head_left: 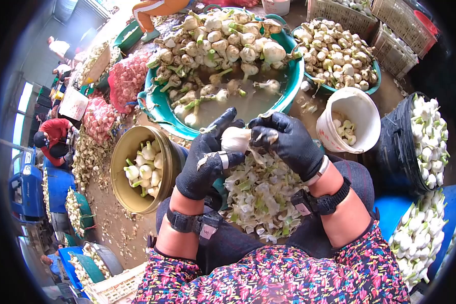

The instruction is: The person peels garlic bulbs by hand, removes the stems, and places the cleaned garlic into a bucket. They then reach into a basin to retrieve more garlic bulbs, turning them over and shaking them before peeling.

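A white garlic bulb (235,140) is held between my two black-gloved hands, above my lap. My left hand (207,159) is closed around the bulb's left side, with a pale band on one finger. On the other side my right hand (287,141) pinches the bulb's stem end, where loose skin hangs; its fingertips are partly hidden. A heap of peeled garlic skins (263,197) lies below, between my knees. Just beyond the hands, a green tub (154,115) holds murky water and many unpeeled, dirty garlic bulbs (213,45).
At left stands a tan bucket (117,175) of cleaned bulbs; at right, a white bucket (354,104) with some cloves. A black tub (397,147) of white garlic and a basin of bulbs (339,55) are farther right. A person in red (55,137) sits at far left.
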{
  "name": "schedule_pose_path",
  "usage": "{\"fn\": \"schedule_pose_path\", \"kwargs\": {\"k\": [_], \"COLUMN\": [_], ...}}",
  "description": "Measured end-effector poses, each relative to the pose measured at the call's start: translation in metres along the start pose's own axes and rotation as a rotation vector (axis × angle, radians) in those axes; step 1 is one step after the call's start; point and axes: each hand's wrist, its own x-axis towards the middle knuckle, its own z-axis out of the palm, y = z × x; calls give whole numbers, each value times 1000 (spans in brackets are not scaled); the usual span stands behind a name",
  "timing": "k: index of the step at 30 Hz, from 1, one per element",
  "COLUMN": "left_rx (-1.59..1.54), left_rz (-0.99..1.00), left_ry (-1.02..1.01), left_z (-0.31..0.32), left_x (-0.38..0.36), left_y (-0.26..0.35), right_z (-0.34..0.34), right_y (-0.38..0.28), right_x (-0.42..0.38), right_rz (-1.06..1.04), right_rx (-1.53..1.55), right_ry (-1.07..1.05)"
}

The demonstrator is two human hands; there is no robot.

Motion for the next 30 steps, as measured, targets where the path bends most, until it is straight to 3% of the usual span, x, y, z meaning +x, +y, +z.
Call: {"fn": "schedule_pose_path", "kwargs": {"k": [4, 7, 9, 11, 12, 14, 15, 17, 19, 20, 21, 23, 25, 27, 29, 30], "left_rx": [-117, 37, 67, 94, 216, 339, 306, 274, 248, 90, 117, -32, 32, 92, 248, 92], "left_rz": [-15, -37, -44, -49, -19, 6, 12, 22, 45, 129, 79, -24, 9, 39, -59, 33], "left_ry": [-145, -78, -47, -22, -83, -143, -136, -129, -92, -148, -22, -18, -49, -73, -81, -63], "left_z": [4, 10, 15, 18, 16, 11, 7, 7, 14, 2, 8, 15, 20, 18, 6, 7], "left_x": [-5, -6, -8, -5, 0, -1, -3, -6, -9, -2, -8, -2, 0, 1, 1, 3], "left_y": [-4, -3, 0, 4, 7, 6, 3, 3, 11, -12, -10, -4, 5, 4, -1, -3], "right_z": [6, 2, 2, 2, 2, 5, 7, 10, 7, 6, 6, 5, 8, 7, 1, -2], "right_y": [8, 4, 10, 6, 6, 8, 8, 6, 5, 6, 9, 17, 15, 17, 11, 12], "right_x": [-4, -1, 2, 0, -1, -3, -4, -5, -4, -4, -2, 3, 4, 4, -1, 3], "right_rz": [-112, -45, -118, -570, -568, -406, -406, -135, -46, 46, 45, 18, 6, -110, -27, -64], "right_rx": [-1, 17, 2, -560, -561, -267, -265, 45, 207, 369, 369, 722, 706, 501, 485, 426], "right_ry": [-102, -220, -200, -57, -56, -103, -103, -72, -47, -18, -19, -8, 43, 71, 81, 206]}}
